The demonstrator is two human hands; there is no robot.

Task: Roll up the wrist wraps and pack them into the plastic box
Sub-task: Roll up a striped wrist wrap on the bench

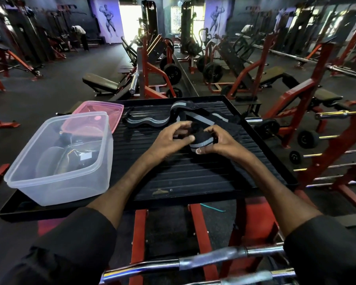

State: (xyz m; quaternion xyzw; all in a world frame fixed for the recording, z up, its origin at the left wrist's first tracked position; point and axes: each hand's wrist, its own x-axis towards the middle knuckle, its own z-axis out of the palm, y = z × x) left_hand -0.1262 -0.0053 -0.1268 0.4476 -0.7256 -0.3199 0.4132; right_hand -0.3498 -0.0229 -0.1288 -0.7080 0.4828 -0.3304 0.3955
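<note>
A black wrist wrap with grey stripes is partly rolled into a tight bundle (201, 140) in the middle of the black ribbed platform (183, 173). My right hand (218, 141) grips the roll from the right, thumb underneath. My left hand (171, 138) pinches the roll's left end with curled fingers. The wrap's loose tail runs away from the roll toward the back. A second striped wrap (150, 120) lies unrolled behind my hands. The clear plastic box (56, 182) stands open at the platform's left, with no wrap inside that I can make out.
A pink lid (103, 108) lies behind the box. Red gym racks and barbells crowd the right side (327, 128), and chrome bars (193, 262) cross below the platform's front edge. A person stands far back on the left (79, 36).
</note>
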